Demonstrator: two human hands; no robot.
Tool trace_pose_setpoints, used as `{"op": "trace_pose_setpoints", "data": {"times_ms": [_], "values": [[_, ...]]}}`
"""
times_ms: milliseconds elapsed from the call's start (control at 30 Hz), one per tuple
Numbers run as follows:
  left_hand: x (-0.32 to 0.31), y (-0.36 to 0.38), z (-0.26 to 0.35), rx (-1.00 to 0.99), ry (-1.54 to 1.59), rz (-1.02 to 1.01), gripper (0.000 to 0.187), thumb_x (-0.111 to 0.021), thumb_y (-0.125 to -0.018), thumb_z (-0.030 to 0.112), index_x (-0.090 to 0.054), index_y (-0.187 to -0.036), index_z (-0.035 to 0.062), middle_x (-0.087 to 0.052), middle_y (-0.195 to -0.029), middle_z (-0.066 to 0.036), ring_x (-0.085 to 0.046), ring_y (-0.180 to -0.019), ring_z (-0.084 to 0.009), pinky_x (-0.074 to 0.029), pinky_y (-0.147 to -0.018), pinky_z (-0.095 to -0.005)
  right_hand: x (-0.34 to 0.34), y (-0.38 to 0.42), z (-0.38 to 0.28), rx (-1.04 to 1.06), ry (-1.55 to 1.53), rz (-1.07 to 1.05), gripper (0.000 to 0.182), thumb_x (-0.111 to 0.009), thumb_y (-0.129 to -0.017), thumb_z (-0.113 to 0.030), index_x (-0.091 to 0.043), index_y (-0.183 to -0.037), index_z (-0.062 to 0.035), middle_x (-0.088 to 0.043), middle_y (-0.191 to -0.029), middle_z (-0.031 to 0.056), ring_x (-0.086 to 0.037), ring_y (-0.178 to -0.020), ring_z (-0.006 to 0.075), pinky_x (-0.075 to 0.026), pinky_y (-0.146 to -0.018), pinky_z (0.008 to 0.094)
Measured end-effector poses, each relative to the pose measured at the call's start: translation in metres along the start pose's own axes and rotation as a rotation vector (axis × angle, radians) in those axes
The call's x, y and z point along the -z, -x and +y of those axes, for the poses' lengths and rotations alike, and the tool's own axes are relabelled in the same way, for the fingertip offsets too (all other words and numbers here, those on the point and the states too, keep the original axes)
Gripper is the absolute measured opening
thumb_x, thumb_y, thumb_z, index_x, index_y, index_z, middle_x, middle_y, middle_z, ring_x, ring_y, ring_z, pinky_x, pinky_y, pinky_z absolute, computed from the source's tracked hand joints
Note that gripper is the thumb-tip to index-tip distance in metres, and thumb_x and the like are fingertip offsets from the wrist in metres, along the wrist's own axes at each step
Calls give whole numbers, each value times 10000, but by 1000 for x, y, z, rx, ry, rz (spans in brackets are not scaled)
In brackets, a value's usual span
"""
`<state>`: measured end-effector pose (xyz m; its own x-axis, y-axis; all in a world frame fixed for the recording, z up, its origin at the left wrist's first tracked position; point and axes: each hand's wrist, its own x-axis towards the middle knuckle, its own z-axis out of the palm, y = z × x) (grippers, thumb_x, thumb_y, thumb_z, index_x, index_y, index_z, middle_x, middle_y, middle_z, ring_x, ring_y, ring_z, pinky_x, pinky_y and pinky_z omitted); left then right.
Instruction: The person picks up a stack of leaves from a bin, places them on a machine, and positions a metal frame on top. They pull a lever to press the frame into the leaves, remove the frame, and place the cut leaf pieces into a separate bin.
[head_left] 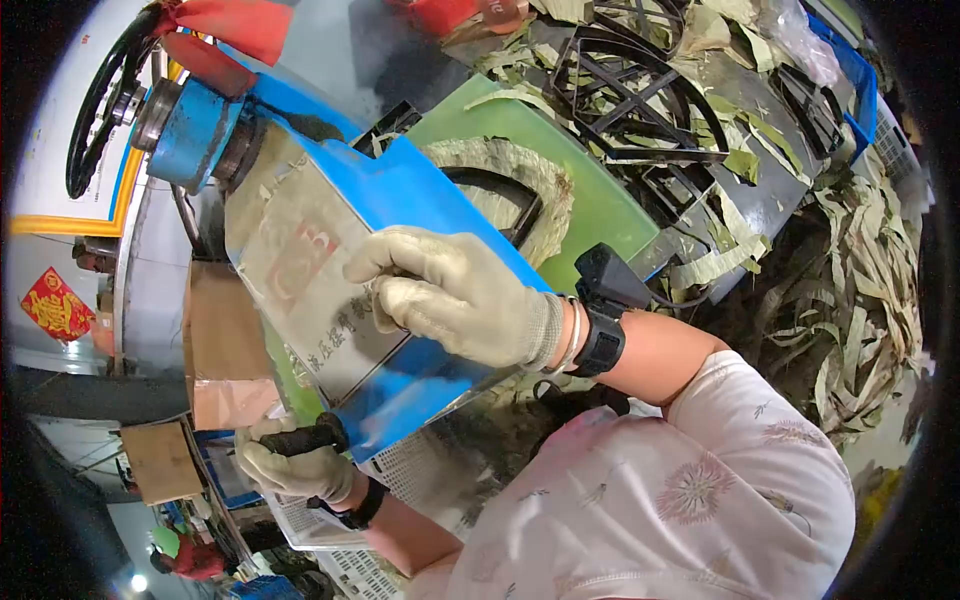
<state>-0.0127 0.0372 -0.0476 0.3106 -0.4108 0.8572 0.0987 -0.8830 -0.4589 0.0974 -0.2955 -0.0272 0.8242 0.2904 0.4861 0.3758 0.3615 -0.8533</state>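
My left hand (300, 462), in a pale glove, is wrapped round a black handle (318, 436) at the lower end of a blue machine (430, 205). Over the machine's face, my right hand (455, 295), also gloved, has loosely bent fingers with a gap between them and nothing visible in them. Beneath it lies a light metal panel (310, 260) with a red mark and black characters. A green board (600, 200) beyond the machine bears a leafy, pale round piece and a dark curved frame (510, 195).
At the left top is a black handwheel (100, 110) on a blue housing (195, 130). Black metal frames (640, 100) and cut leaf strips cover the table at upper right. More strips (860, 290) pile up at right. White crates (410, 470) and a cardboard box (225, 340) stand nearby.
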Motion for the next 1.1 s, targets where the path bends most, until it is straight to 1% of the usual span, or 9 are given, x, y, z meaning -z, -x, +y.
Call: {"op": "trace_pose_setpoints", "data": {"times_ms": [100, 167, 367, 433, 500, 633, 833, 933, 1100], "values": [[2, -16, 27, 104, 58, 7, 496, -671, -897, -4, -419, -1323, -34, -606, -1066, -202, -596, -705, -249, -522, -560, -350, 1, 2, 3, 6, -15, -4, 215, -528, -974, -170, -604, -1094, -8, -622, -893, 167, -637, -761, 285, -509, -736, 382], [3, -23, 38, 216, 138, -12, 380, -573, -952, -56, -438, -1306, -31, -599, -1017, -180, -569, -657, -227, -493, -547, -335, 3, 3, 1, -60, -43, -49, 273, -482, -981, -111, -599, -1196, 9, -653, -846, 51, -601, -777, 112, -512, -724, 279], [1, -11, 19, 570, 381, 23, 266, -470, -1057, 151, -548, -1166, -79, -572, -972, -139, -519, -630, -169, -481, -577, -288, -14, 7, -9, -43, 34, -47, 284, -532, -974, -169, -592, -1177, 19, -641, -958, 96, -618, -836, 159, -514, -772, 307], [-1, -8, 11, 1010, 660, 53, 277, -554, -1032, 173, -554, -1178, -64, -576, -982, -125, -522, -663, -147, -466, -587, -282, -27, 9, -8, 232, 240, -46, 363, -613, -960, -194, -569, -1244, 27, -642, -990, 102, -640, -863, 210, -521, -817, 333], [-7, 4, -15, 1025, 630, 57, 309, -645, -986, 165, -570, -1181, -63, -596, -969, -105, -542, -710, -134, -473, -629, -283, -32, 16, 1, 326, 335, -103, 638, -759, -895, -332, -509, -1357, 29, -661, -1115, 157, -659, -1022, 289, -517, -915, 385], [-22, 15, -62, 970, 566, 74, 329, -653, -984, 225, -602, -1139, -60, -601, -920, -74, -542, -723, -132, -477, -642, -290, 16, 31, 50, 317, 786, -217, 669, -781, -831, -399, -577, -1340, -16, -658, -1224, 198, -628, -1133, 395, -488, -998, 471], [-78, 44, -156, 920, 420, 135, 378, -633, -984, 256, -602, -1170, -72, -663, -975, -119, -596, -843, -177, -509, -775, -319, 8, 57, 83, 276, 1241, -553, 644, -775, -752, -421, -618, -1320, -163, -605, -1354, 68, -527, -1297, 319, -394, -1104, 518], [-92, 22, -181, 1234, 383, -117, 526, -644, -985, 364, -557, -1248, -83, -665, -1164, -212, -658, -999, -264, -521, -901, -370, -9, 48, 95, 315, 1261, -635, 598, -733, -762, -362, -613, -1319, -181, -585, -1373, 48, -521, -1302, 284, -398, -1104, 518], [-121, 64, -246, 1233, 255, -473, 529, -642, -981, 365, -537, -1359, 10, -666, -1235, -201, -663, -1098, -291, -509, -946, -361, -25, 41, 110, 618, 1340, -586, 423, -675, -776, -208, -650, -1183, -99, -656, -1213, 64, -631, -1137, 254, -509, -995, 445]]}}
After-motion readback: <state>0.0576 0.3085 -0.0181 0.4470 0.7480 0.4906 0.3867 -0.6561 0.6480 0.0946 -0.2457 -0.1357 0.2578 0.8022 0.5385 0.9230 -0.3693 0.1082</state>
